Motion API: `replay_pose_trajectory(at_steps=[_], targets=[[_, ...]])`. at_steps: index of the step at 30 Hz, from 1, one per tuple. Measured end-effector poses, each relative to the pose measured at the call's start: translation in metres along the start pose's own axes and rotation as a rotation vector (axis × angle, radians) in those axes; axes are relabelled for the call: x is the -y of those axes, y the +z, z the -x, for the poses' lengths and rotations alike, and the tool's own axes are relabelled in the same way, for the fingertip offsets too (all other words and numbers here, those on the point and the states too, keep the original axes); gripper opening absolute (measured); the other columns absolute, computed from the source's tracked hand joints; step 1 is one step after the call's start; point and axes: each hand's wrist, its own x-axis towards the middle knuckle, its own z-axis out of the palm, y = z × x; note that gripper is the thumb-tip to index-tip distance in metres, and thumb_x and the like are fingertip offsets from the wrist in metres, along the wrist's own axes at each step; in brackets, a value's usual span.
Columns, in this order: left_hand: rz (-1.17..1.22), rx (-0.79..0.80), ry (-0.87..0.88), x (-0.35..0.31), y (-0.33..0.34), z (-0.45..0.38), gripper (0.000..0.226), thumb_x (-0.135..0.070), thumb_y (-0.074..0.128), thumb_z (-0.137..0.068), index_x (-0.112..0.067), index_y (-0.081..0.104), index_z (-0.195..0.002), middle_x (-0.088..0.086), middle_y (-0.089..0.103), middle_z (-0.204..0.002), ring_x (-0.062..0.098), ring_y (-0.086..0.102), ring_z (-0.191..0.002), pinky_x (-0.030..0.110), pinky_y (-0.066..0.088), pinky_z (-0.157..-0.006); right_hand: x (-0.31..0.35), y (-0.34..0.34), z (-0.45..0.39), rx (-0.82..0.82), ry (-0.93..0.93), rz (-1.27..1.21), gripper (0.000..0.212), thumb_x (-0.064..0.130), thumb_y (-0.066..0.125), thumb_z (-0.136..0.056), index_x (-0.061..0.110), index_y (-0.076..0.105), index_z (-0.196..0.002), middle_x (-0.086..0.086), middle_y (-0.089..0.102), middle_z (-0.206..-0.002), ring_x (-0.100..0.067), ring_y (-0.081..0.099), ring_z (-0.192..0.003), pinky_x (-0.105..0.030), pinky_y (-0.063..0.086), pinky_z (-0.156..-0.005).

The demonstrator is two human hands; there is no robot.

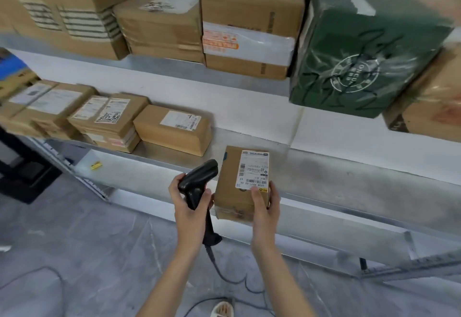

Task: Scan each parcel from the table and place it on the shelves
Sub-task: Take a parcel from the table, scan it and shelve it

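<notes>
My right hand [265, 207] grips a small cardboard parcel [239, 179] from its near end, thumb on the white shipping label [254, 169]. The parcel's far end rests over the front edge of the middle metal shelf [336, 174]. Just left of it, my left hand [192, 207] holds a black barcode scanner [197, 179] by its handle, its head next to the parcel's left side. The scanner's cable [224, 274] trails down to the floor.
Several brown boxes [172, 129] line the middle shelf to the left. The upper shelf [159, 62] carries larger cartons and a dark green box [361, 50] overhanging its edge. Bare shelf surface lies right of the parcel. A grey floor and one sandalled foot [223, 309] show below.
</notes>
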Motion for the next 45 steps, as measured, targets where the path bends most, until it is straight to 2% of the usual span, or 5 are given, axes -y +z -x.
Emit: replay_pose_trajectory(at_steps=[10, 15, 27, 34, 45], targets=[[-0.014, -0.027, -0.149, 0.044, 0.012, -0.103, 0.052, -0.009, 0.071, -0.094, -0.027, 0.040, -0.133, -0.008, 0.058, -0.113, 0.026, 0.064, -0.098, 0.059, 0.051, -0.096, -0.045, 0.085, -0.092, 0.015, 0.015, 0.241, 0.059, 0.029, 0.068, -0.096, 0.026, 0.042, -0.149, 0.004, 0.057, -0.140, -0.017, 0.055, -0.128, -0.048, 0.048, -0.107], [-0.041, -0.015, -0.169, 0.059, 0.024, -0.130, 0.050, -0.021, 0.073, -0.094, -0.033, 0.042, -0.131, -0.025, 0.060, -0.107, 0.006, 0.063, -0.100, 0.038, 0.051, -0.093, -0.055, 0.086, -0.113, 0.159, -0.146, 0.947, 0.103, 0.058, 0.074, -0.082, 0.030, 0.015, -0.161, 0.002, 0.007, -0.170, -0.019, 0.019, -0.153, -0.051, 0.024, -0.121], [-0.121, 0.016, -0.027, 0.049, 0.021, -0.157, 0.056, -0.006, 0.069, -0.094, -0.032, 0.041, -0.135, -0.044, 0.058, -0.099, -0.012, 0.061, -0.092, 0.002, 0.044, -0.071, -0.059, 0.112, -0.144, 0.283, -0.269, 1.176, 0.088, 0.059, 0.052, -0.097, 0.027, 0.003, -0.162, 0.000, -0.017, -0.168, -0.022, -0.004, -0.156, -0.050, 0.012, -0.125], [-0.157, 0.253, 0.068, 0.033, 0.042, -0.138, 0.057, -0.005, 0.066, -0.096, -0.044, 0.043, -0.131, -0.003, 0.065, -0.109, 0.033, 0.066, -0.085, 0.059, 0.057, -0.079, -0.032, 0.063, -0.141, 0.245, -0.288, 1.144, 0.081, 0.057, 0.048, -0.100, 0.027, 0.006, -0.162, 0.002, -0.006, -0.170, -0.020, -0.004, -0.157, -0.044, 0.001, -0.126], [-0.262, 0.833, 0.265, 0.027, 0.170, 0.004, 0.053, -0.017, 0.063, -0.099, -0.049, 0.038, -0.134, -0.001, 0.062, -0.126, 0.015, 0.067, -0.100, 0.029, 0.056, -0.084, 0.027, -0.150, -0.081, -0.187, -0.278, 1.119, 0.070, 0.051, 0.043, -0.104, 0.024, 0.014, -0.161, 0.002, 0.008, -0.169, -0.019, 0.005, -0.157, -0.036, 0.001, -0.126]])
